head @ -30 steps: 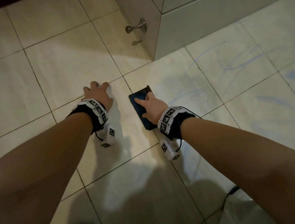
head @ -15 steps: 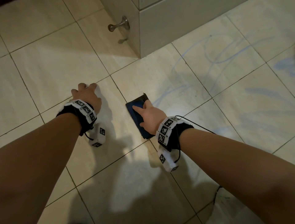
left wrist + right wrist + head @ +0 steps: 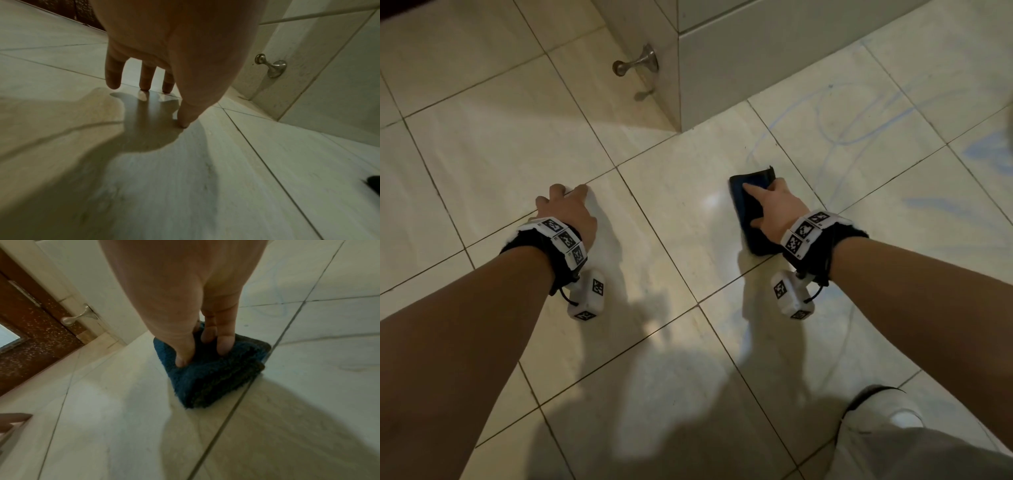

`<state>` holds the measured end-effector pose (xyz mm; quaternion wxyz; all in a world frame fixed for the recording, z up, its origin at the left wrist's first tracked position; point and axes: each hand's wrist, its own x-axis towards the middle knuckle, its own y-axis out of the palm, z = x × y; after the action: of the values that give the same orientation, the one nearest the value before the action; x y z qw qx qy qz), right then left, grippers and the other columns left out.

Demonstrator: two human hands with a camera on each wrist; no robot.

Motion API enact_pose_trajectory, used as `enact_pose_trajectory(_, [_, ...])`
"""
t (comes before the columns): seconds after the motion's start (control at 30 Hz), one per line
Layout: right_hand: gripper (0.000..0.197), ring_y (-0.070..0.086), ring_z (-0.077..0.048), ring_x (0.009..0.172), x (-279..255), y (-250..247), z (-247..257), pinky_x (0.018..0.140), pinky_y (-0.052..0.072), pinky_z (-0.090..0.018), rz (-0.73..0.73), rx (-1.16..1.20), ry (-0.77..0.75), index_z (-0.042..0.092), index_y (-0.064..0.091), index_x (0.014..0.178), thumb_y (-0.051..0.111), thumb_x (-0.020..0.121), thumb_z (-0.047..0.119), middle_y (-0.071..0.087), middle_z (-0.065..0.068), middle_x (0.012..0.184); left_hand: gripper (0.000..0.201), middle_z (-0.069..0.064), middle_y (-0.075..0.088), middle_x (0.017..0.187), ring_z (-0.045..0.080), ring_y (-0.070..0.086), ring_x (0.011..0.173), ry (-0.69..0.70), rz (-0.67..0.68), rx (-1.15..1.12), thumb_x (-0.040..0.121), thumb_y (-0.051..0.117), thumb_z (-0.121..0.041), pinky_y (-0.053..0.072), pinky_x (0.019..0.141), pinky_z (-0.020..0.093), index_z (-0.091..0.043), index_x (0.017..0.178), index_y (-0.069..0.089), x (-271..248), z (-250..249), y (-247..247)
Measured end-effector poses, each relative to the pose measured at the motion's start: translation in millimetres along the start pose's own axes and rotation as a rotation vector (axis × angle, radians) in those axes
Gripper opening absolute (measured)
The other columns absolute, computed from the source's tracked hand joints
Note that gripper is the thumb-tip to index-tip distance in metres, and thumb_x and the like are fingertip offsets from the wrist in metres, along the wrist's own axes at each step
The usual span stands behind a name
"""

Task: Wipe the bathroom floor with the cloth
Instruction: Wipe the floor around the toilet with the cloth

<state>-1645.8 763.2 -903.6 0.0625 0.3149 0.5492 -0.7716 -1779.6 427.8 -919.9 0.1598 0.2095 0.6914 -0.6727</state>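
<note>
Right hand (image 3: 779,214) presses flat on the folded cloth (image 3: 748,209), fingers straight; left hand (image 3: 566,212) braces spread on the floor (image 3: 671,212); blue marks (image 3: 852,126) far right remain unwiped

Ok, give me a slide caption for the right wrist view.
Right hand presses a folded blue cloth against the tiled bathroom floor.

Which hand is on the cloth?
The right hand, with thumb and fingers pressed into the folded blue cloth. The left hand only props its fingertips on bare floor tile.
</note>
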Motion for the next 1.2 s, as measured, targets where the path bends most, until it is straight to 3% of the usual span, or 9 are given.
enact_pose_trajectory(0.27, [0.072,0.058,-0.034,0.105,-3.5,9.4,24.1,0.092,0.049,-0.037,-0.002,-0.102,-0.008,0.03,0.019,0.157,0.059,0.097,0.021,0.025,-0.018,0.146,0.056,0.011,0.028,0.142,0.041,0.03,0.124,0.011,0.009,-0.012,0.084,0.056,-0.02,0.046,0.093,0.055,-0.03,0.136,0.038,1.8,3.4,1.6])
enact_pose_trajectory(0.5, [0.077,0.058,-0.035,0.107,-21.9,48.2,88.7,0.089,0.052,-0.04,0.049,-0.12,-0.197,0.034,0.021,0.155,0.063,0.092,0.016,0.021,-0.016,0.148,0.053,0.009,0.029,0.141,0.039,0.032,0.124,0.019,-0.012,-0.006,0.086,0.055,-0.02,0.047,0.092,0.054,-0.03,0.135,0.038,0.7,2.9,-0.1])
enact_pose_trajectory(0.67, [0.087,0.057,-0.033,0.101,-32.2,70.3,125.2,0.075,0.047,-0.035,0.131,-0.168,-0.332,0.029,0.016,0.156,0.066,0.088,0.012,0.018,-0.017,0.148,0.054,0.009,0.029,0.142,0.038,0.032,0.125,0.018,-0.012,0.008,0.087,0.056,-0.023,0.047,0.092,0.053,-0.031,0.138,0.037,-1.3,2.7,0.6])
enact_pose_trajectory(0.77, [0.09,0.055,-0.032,0.101,-35.5,74.6,129.0,0.068,0.043,-0.033,0.113,-0.188,-0.325,0.025,0.013,0.157,0.068,0.086,0.012,0.021,-0.017,0.145,0.053,0.007,0.028,0.143,0.038,0.032,0.125,0.026,-0.014,0.046,0.088,0.053,-0.027,0.045,0.092,0.053,-0.034,0.137,0.035,-3.5,3.5,0.5])
enact_pose_trajectory(1.0, [0.08,0.055,-0.031,0.102,-33.1,67.1,108.2,0.076,0.052,-0.039,0.023,-0.121,-0.276,0.027,0.021,0.154,0.066,0.089,0.015,0.031,-0.014,0.137,0.057,0.004,0.026,0.147,0.036,0.033,0.127,0.02,0.012,0.09,0.089,0.052,-0.032,0.043,0.096,0.055,-0.035,0.141,0.031,-6.2,1.8,-0.6])
enact_pose_trajectory(1.2, [0.072,0.057,-0.035,0.108,-4.9,26.9,46.0,0.091,0.051,-0.04,-0.036,-0.041,-0.119,0.03,0.023,0.155,0.06,0.094,0.021,0.027,-0.014,0.146,0.056,0.006,0.028,0.144,0.037,0.035,0.124,0.007,0.024,0.12,0.088,0.052,-0.029,0.043,0.094,0.056,-0.034,0.14,0.031,-5.8,-1.4,-3.4])
